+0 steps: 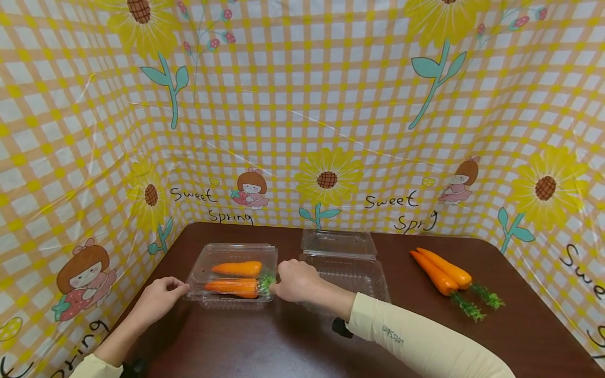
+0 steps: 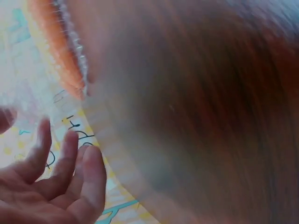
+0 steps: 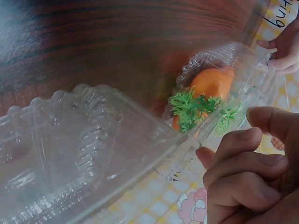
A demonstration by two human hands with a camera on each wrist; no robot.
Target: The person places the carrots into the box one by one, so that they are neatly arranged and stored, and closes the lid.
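Left hand (image 1: 160, 300) pinches lid (image 1: 204, 261) at left corner; right hand (image 1: 298, 282), fingers curled, grips lid's right edge. Best press evenly, carrot greens (image 1: 267, 284) tucked under lid.

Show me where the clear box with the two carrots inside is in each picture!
Head: the carrot box is low down, left of the middle.
Left wrist: part of the carrot box, cut off at the top left.
Right wrist: right of the middle, fairly high, green carrot tops showing.
Shared landmark: the left hand, at the box's left corner, then bottom left, then top right.
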